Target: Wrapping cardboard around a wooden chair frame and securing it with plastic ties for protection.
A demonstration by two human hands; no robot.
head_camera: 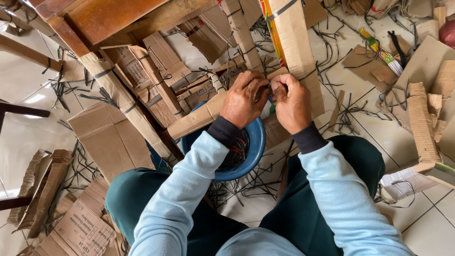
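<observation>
Two bare hands are working over a blue bowl (256,142) of dark plastic strips (234,151), which is sitting between the knees of a person seated on a pale tiled floor (417,218). Just above the bowl's far rim, the left hand (245,99) and the right hand (291,102) are meeting on a rolled cardboard tube (199,118), fingertips pinched together around what appears to be a thin dark tie at the tube's upper end; the tie itself is mostly hidden behind the knuckles, so the exact grip cannot be told. The tube is lying slanted across the bowl, its lower end pointing toward the left of it.

Judging from the pose, the step would go best with the roll kept tight under the left thumb while the right fingers are drawing the strip snug and square to the tube, not skewed, so the cardboard is not springing open.

Beyond the bowl, more strapped cardboard rolls (123,99) are leaning under a wooden bench (90,19). Farther right of the bowl, loose black strips (350,109) and cardboard scraps (422,121) are littering the tiles.
</observation>
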